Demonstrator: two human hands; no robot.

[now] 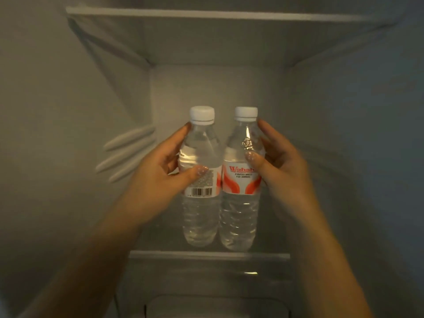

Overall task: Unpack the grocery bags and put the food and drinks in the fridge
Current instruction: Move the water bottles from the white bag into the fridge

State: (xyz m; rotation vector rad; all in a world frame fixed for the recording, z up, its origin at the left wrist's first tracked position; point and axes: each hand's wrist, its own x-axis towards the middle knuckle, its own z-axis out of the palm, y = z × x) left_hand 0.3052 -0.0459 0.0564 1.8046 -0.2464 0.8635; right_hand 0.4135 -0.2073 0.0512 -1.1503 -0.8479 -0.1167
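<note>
Bottles, two, clear water, white caps, standing upright and touching side by side on the fridge shelf point(210, 255), near its front edge. Left bottle point(200, 180) shows its barcode; right bottle point(241, 180) shows a red label facing out.

Left hand point(158, 177) curls round the left bottle: thumb across the label, fingers reaching behind the shoulder. Right hand point(282, 166) does the same on the right bottle, thumb at the label's top, fingertips up by the neck. Both grips sit high on the body, likely to keep the tall, narrow bottles from tipping while they are set down.

Bases appear to rest on the shelf, though the clear plastic and dim light make contact hard to confirm. Pairing them tight probably saves room for more groceries.

Upper shelf point(206, 14) overhead, well clear of the caps. Below the fridge shelf, a drawer point(206, 304), blurred. Ribs point(128, 152) on the wall left of the bottles. No bags in view.
</note>
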